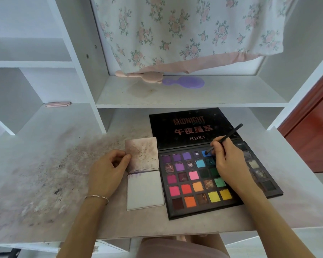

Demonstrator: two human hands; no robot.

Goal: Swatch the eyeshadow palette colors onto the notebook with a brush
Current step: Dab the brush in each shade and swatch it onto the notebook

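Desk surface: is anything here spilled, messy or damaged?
Yes. The desk left of the notebook is dusted with pinkish-grey powder and dark specks. The notebook's upper page is smudged the same way. Several pans in the palette look crumbled or scraped down.

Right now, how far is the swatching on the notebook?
Early. The notebook's lower page shows only a faint purple smear at its top. The right hand dips the brush into the blue pan; the left hand pinches the stained upper page. Most pans remain unswatched.
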